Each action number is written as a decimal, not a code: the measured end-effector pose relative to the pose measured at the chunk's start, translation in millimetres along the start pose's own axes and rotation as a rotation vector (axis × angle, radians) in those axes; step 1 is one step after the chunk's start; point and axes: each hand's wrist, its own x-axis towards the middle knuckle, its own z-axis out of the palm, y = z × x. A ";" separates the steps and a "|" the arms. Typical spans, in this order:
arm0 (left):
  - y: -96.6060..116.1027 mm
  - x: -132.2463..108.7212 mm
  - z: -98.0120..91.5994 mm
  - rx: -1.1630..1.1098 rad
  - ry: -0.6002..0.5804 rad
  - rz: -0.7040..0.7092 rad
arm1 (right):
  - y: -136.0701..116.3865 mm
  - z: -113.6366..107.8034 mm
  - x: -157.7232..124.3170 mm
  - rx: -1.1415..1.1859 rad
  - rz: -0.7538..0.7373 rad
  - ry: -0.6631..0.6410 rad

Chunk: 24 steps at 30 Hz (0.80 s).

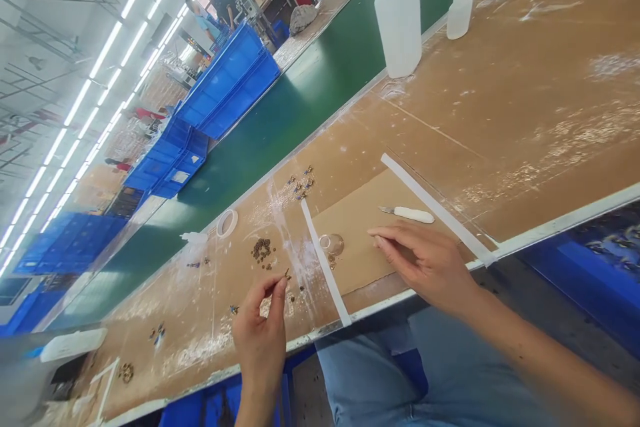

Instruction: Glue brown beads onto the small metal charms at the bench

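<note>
My left hand (pixel 263 320) is pinched around a tiny dark brass-coloured piece (pixel 287 274) above the bench. Just beyond it lies a pile of small dark brown beads (pixel 261 251), with a few loose ones nearer the hand. My right hand (pixel 417 253) is closed in a pinch over a cardboard sheet (pixel 360 213); whatever sits between its fingertips is too small to make out. A white-handled craft knife (pixel 409 214) rests just past the right hand. Left of that hand is a small clear round cup (pixel 332 244) with tiny brass bits beside it.
White tape strips (pixel 435 207) edge the cardboard. A tape roll (pixel 227 223), a big white bottle with blue cap (pixel 400 20) and a dropper bottle (pixel 460 7) stand along the green conveyor belt (pixel 310 97). Blue crates (pixel 225 87) and people are beyond.
</note>
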 end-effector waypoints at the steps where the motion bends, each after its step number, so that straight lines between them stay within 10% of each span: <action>1: -11.8 -5.4 -1.6 -0.012 0.000 -0.064 | -0.4 -0.3 -0.2 -0.009 -0.006 0.000; 8: -70.7 -30.0 3.3 -0.187 -0.037 -0.242 | 0.3 -1.2 -3.5 -0.064 0.012 -0.021; 24: -68.8 -21.8 -3.3 -0.125 -0.160 -0.139 | 0.0 -0.8 -5.2 -0.070 0.042 -0.079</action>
